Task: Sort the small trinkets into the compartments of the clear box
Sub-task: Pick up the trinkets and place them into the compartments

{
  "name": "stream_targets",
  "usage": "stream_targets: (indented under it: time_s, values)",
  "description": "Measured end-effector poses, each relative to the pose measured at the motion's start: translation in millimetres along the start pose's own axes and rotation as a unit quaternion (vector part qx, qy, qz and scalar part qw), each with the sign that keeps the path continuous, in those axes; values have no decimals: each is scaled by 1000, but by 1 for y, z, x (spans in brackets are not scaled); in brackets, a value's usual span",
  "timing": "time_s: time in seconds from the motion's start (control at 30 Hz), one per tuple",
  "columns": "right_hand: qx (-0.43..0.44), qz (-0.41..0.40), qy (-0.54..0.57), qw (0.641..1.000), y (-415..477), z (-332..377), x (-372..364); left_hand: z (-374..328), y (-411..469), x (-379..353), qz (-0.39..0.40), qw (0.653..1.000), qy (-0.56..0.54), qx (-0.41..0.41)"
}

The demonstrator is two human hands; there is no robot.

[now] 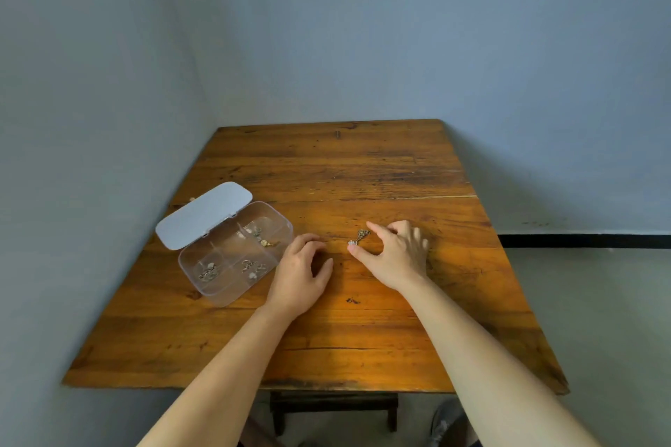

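The clear box [281, 219] lies on the left of the wooden table with its white lid [205, 214] flung back. Several of its compartments hold small metal trinkets [210, 272], one of them gold [267, 243]. A thin chain with a pale bead [358, 237] lies on the wood right of the box. My right hand [394, 254] is over the chain, thumb and forefinger pinched around it. My left hand [299, 274] rests palm down beside the box's right end, fingers curled, holding nothing.
The wooden table [326, 337] stands in a corner of blue-grey walls. A small pale object [192, 199] lies behind the lid near the left edge. A dark stool [334, 406] shows under the near edge.
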State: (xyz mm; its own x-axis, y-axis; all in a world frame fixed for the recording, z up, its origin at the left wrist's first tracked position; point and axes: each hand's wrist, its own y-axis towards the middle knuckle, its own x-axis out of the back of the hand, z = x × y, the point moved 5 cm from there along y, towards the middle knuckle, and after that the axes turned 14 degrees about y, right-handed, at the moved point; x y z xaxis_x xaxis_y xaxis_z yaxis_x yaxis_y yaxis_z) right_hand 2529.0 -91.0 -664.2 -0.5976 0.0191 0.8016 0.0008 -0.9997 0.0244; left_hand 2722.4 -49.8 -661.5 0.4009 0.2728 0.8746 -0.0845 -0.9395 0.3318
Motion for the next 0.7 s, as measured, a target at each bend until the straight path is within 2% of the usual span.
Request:
stream_targets:
  time_s: [0.17,0.3,0.4,0.47,0.7]
  values:
    - [-13,-75,54,996,12,0,0,6,4,-9,11,1000,-10,22]
    - [3,-49,77,996,20,0,3,5,17,-12,14,999,-14,31]
    - [15,-32,154,987,27,-10,12,-3,34,-18,23,999,17,23]
    - [4,-51,195,980,35,-21,25,-9,50,-22,31,998,52,6]
    - [-14,-144,208,967,89,-42,69,-15,87,-43,44,990,132,11]
